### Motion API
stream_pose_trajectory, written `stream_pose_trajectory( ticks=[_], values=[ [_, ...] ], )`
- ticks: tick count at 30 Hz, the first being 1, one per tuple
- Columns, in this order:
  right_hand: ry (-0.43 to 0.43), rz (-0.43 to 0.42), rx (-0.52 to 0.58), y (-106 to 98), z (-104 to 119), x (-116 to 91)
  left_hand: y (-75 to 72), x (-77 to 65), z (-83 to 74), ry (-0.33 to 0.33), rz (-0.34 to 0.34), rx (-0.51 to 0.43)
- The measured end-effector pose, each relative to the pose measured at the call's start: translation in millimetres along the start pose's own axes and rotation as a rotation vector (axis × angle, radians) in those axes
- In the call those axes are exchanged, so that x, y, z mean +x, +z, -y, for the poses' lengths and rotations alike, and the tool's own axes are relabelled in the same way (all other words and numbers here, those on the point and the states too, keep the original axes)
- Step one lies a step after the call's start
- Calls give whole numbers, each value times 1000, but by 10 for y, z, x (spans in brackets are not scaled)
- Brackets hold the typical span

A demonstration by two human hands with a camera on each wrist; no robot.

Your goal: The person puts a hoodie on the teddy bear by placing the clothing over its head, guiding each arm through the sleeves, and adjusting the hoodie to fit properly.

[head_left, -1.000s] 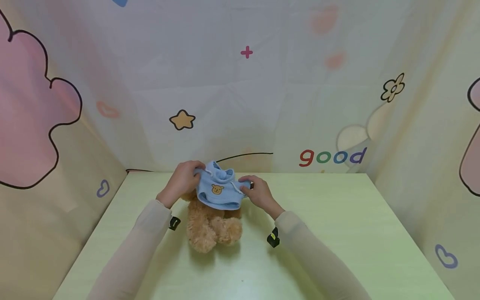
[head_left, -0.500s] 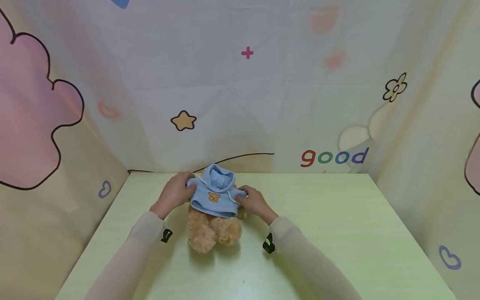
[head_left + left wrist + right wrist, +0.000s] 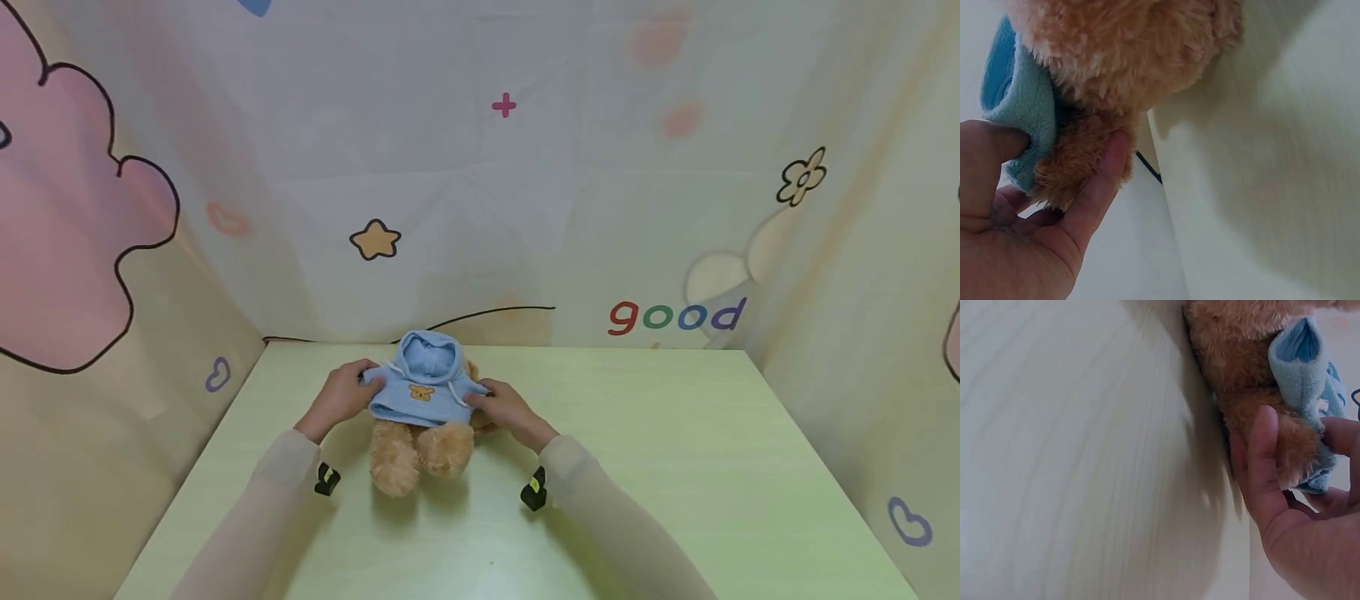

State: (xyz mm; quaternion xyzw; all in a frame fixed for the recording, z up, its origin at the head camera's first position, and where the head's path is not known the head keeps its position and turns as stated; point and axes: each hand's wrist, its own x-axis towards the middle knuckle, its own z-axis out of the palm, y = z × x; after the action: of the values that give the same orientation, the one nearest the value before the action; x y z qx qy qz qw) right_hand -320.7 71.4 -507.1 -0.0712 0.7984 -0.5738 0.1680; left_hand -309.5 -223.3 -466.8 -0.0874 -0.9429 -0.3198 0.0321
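The small light-blue fleece hooded sweatshirt is laid across the front of a fluffy tan plush toy, its hood opening turned toward me and covering most of the head, so that I get only a patch of fur beside the hood. The hands are well apart, one at each sleeve: my left-wrist view shows the left hand pinching blue cloth with its thumb while a finger lies along the plush arm, and the right hand grips the other sleeve and arm the same way. Against the view a second ago, the sweatshirt has dropped from a tilted hold over the head to a level hang over the body, with both hands lower; I judge that it is now squared to the toy, sleeves matched to arms. The toy's legs point toward me on the pale green surface, near its far edge and left of centre. On the chest sits a yellow animal-face patch without lettering. Farther out, the printed pale curtain carries the multicoloured word "good"; I can read no brand.
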Motion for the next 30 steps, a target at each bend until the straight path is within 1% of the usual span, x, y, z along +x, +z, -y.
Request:
stream_pose_trajectory(
  ticks=[4,6,9,11,15,18,22,25,28,30],
  values=[
    [-33,-72,-110,-55,47,-35,32,25,-44,-31,12,-63],
    [-40,-105,-164,-116,84,-79,57,45,-97,-33,18,-93],
    [-44,-136,-204,-253,135,-156,135,92,-203,-27,30,-133],
    [-58,-154,-224,-365,156,-203,206,125,-282,-20,38,-151],
    [-74,-170,-232,-595,127,-283,399,181,-437,-12,45,-179],
    [-62,-180,-243,-749,81,-361,548,213,-552,-4,58,-202],
    [-55,-193,-305,-936,33,-466,701,239,-719,4,60,-242],
    [-53,-203,-343,-1052,11,-533,802,253,-810,21,63,-257],
    [-59,-210,-363,-1133,-23,-576,887,250,-863,37,90,-263],
    [-74,-205,-372,-1154,-47,-589,923,229,-886,28,98,-262]
  ],
)
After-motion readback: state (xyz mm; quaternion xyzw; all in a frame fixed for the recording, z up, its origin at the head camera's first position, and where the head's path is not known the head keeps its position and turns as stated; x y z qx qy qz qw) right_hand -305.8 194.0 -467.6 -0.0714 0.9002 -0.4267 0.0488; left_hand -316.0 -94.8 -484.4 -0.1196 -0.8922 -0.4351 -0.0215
